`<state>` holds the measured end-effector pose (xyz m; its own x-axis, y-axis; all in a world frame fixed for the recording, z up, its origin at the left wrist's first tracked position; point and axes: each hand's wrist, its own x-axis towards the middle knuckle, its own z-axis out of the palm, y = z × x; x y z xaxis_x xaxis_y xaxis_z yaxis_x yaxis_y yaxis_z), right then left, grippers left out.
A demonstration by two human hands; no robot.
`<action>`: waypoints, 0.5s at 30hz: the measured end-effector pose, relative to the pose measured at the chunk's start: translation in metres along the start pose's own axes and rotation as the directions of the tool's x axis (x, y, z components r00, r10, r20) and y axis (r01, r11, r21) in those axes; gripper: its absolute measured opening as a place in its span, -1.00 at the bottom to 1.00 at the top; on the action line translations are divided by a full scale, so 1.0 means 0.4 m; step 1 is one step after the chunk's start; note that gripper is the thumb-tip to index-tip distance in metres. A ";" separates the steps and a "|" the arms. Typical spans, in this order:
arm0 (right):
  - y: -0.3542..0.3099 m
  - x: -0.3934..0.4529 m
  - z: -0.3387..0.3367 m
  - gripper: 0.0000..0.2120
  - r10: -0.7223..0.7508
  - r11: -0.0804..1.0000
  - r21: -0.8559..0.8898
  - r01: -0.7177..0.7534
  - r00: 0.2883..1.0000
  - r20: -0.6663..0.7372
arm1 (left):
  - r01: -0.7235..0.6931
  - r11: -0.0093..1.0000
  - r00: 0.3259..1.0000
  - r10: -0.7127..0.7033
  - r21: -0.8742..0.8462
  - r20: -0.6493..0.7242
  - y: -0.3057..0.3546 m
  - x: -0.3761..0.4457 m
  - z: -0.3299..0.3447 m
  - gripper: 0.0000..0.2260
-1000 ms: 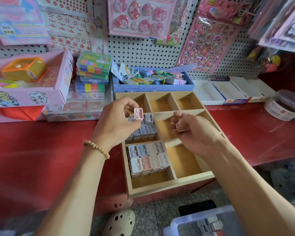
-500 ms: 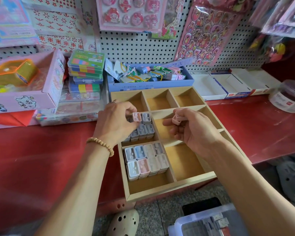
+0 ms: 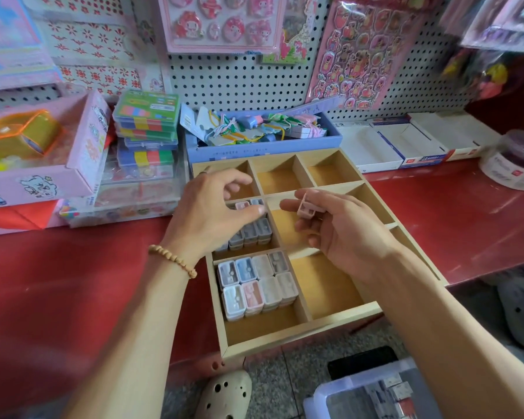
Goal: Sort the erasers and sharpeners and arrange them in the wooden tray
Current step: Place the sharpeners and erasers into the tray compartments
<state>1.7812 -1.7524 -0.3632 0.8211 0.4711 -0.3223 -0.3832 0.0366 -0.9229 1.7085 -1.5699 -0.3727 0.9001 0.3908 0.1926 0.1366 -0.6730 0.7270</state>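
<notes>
Left hand (image 3: 212, 213) loose-fingered, nothing held, over half-filled sharpener compartment (image 3: 250, 234); right hand (image 3: 339, 228) grip pinches pink sharpener (image 3: 306, 208) beside it (near-left compartment (image 3: 259, 288) nearly full; rest of wooden tray (image 3: 300, 337) bare).

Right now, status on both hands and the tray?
Left hand open over middle-left sharpeners. Right hand pinches pink sharpener above wooden tray. Nothing blocking.

sharpeners (image 3: 256, 285) in tray (image 3: 300, 335) left compts, box (image 3: 263, 146) behind

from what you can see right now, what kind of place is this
Most likely a stationery shop: sticker sheets hang on a pegboard, and a wooden tray of sharpeners sits on a red counter.
</notes>
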 end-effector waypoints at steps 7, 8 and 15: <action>0.002 -0.011 0.020 -0.82 -0.042 0.994 -0.088 0.059 0.983 0.179 | -0.123 0.981 0.983 0.141 -0.148 0.121 0.046 -0.029 0.001 -0.62; 0.003 -0.015 0.024 -0.79 -0.046 0.994 -0.088 0.068 0.972 0.232 | -0.150 0.977 0.977 0.170 -0.152 0.132 0.052 -0.031 0.007 -0.64; 0.002 -0.020 0.044 -0.79 -0.002 0.986 -0.158 0.050 0.957 0.291 | -0.208 0.965 0.969 0.226 -0.157 0.102 0.051 -0.036 0.013 -0.69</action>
<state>1.7669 -1.7405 -0.3577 0.6634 0.7069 -0.2452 -0.2695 -0.0799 -0.9597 1.7006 -1.5925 -0.3639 0.9450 0.1630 0.2837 -0.1206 -0.6327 0.7650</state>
